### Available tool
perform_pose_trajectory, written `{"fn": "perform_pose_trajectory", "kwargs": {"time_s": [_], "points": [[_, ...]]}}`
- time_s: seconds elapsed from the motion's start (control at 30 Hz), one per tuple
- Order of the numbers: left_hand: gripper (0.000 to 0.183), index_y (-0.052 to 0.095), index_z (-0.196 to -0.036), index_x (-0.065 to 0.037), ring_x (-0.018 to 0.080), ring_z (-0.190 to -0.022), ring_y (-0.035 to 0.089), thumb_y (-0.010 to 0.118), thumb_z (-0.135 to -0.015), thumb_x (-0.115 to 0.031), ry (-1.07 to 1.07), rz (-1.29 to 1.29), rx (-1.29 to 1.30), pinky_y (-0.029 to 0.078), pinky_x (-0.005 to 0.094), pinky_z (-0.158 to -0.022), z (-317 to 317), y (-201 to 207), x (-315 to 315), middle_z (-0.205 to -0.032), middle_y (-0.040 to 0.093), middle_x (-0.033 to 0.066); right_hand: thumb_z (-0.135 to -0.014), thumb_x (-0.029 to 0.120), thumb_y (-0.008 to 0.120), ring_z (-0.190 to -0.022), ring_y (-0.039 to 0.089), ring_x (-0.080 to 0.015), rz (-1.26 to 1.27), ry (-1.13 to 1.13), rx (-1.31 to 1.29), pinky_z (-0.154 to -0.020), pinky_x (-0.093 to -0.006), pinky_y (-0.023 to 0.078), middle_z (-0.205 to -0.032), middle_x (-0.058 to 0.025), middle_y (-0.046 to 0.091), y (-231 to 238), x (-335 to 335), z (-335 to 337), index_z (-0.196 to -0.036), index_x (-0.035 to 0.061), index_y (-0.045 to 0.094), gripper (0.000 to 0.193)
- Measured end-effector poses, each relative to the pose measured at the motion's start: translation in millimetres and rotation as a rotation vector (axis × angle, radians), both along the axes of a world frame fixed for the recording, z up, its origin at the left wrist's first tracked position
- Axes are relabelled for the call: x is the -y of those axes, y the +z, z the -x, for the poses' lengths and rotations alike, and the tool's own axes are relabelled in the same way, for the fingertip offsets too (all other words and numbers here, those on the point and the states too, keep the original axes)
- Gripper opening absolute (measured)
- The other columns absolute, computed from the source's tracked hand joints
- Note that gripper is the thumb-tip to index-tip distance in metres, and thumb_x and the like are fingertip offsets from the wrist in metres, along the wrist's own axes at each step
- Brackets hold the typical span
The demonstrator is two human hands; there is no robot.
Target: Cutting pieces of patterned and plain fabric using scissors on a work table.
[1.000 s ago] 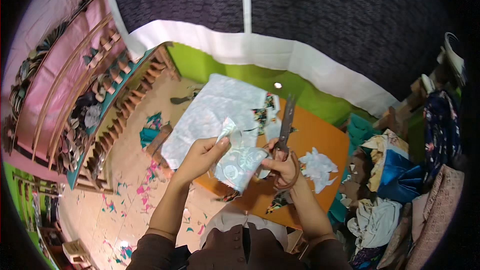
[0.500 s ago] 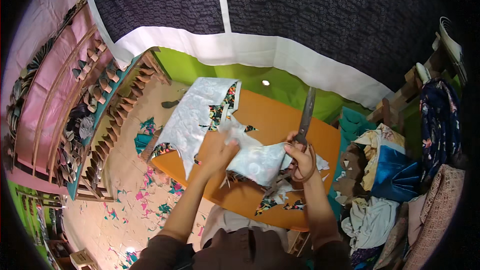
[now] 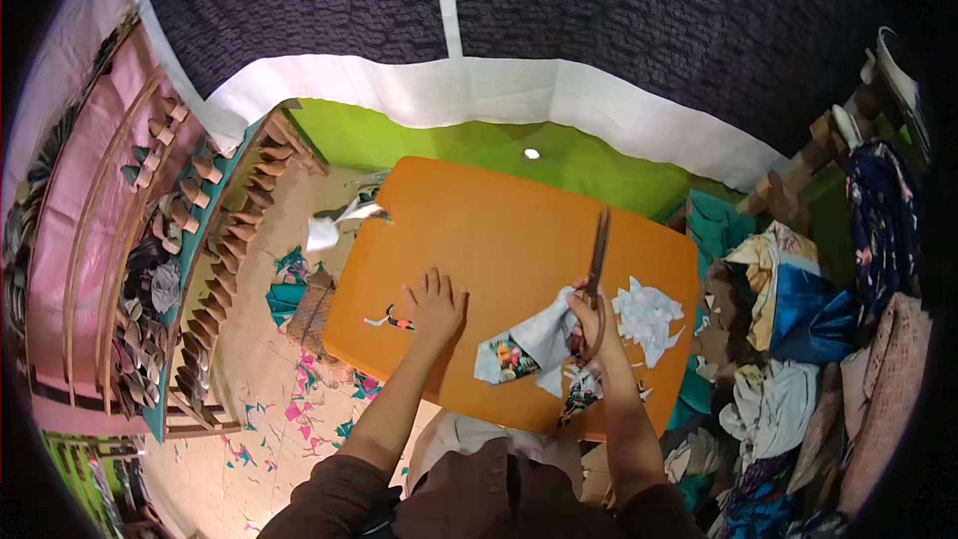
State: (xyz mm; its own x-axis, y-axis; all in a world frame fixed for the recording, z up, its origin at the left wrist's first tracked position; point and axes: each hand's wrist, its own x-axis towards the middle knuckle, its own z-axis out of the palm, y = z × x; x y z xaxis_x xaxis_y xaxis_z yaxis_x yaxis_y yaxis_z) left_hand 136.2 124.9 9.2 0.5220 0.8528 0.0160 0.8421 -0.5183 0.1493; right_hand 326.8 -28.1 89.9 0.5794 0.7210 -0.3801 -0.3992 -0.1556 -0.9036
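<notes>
My left hand (image 3: 436, 307) lies with fingers spread on the orange table (image 3: 479, 215), holding nothing. Beside it is a narrow scrap (image 3: 391, 320), part white and part dark floral. My right hand (image 3: 589, 315) is closed around a large pair of scissors (image 3: 600, 255), whose dark blades point away from me. Gathered against the same hand is a fabric piece (image 3: 534, 339), pale on its back with a dark floral face showing at a fold. Small floral offcuts (image 3: 581, 389) lie below that hand. To its right sits a heap of pale scraps (image 3: 649, 317).
White cloth (image 3: 334, 230) is at the table's far left edge, partly beyond it. Wooden shoe forms (image 3: 205, 309) fill a rack on the left. Coloured scraps (image 3: 299, 379) litter the floor. Piled fabrics (image 3: 788, 339) stand on the right; a dark patterned curtain (image 3: 649, 50) hangs behind.
The large pale-backed cloth has left the tabletop, with white cloth now at the far left edge. My left hand has opened flat on the table. My right hand still holds the scissors and fabric.
</notes>
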Motion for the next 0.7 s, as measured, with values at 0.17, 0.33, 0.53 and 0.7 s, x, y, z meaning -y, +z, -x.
{"fn": "perform_pose_trajectory", "kwargs": {"time_s": [0.17, 0.33, 0.53, 0.7], "points": [[0.048, 0.041, -0.114, 0.002, 0.0329, -0.109, 0.041, 0.045, -0.083, -0.034, -0.402, 0.675, 0.733, 0.032, 0.0347, -0.091, -18.6, 22.7, 5.1, -0.121, 0.039, 0.0194, -0.078, 0.007, 0.051, -0.036, 0.028, -0.0046, 0.067, 0.033, -0.056, -0.032, -0.0196, 0.022, -0.062, 0.0024, 0.036, -27.5, -13.2, 5.0, -0.096, 0.0093, 0.043, 0.02], [0.049, 0.047, -0.111, 0.001, 0.0272, -0.103, 0.047, 0.062, -0.072, -0.023, -0.586, 0.801, 0.638, 0.036, 0.0338, -0.087, -43.6, 48.8, 10.1, -0.11, 0.05, 0.018, -0.077, 0.002, 0.048, -0.038, 0.03, -0.004, 0.025, 0.104, -0.23, -0.033, -0.0193, 0.024, -0.068, 0.0013, 0.039, -10.2, -17.2, 7.4, -0.099, 0.0089, 0.043, 0.023], [0.031, 0.052, -0.097, 0.001, 0.0291, -0.075, 0.054, 0.057, -0.073, -0.018, -0.533, 0.62, 0.562, 0.043, 0.0354, -0.068, -51.4, 72.2, -2.1, -0.086, 0.057, 0.0158, -0.074, -0.006, 0.04, -0.041, 0.026, -0.003, -0.056, 0.015, -0.34, -0.036, -0.0183, 0.026, -0.071, 0.003, 0.041, 24.8, -19.5, -5.4, -0.103, 0.01, 0.046, 0.033], [0.038, 0.05, -0.096, 0.005, 0.0251, -0.071, 0.054, 0.057, -0.077, -0.027, -0.304, 0.22, 0.872, 0.043, 0.0339, -0.067, -54.8, 58.5, -7.0, -0.078, 0.057, 0.0126, -0.069, -0.009, 0.04, -0.04, 0.028, -0.0036, -0.191, -0.018, -0.372, -0.036, -0.0184, 0.026, -0.075, 0.0022, 0.044, 48.7, -29.1, -6.0, -0.109, 0.0087, 0.046, 0.044]]}}
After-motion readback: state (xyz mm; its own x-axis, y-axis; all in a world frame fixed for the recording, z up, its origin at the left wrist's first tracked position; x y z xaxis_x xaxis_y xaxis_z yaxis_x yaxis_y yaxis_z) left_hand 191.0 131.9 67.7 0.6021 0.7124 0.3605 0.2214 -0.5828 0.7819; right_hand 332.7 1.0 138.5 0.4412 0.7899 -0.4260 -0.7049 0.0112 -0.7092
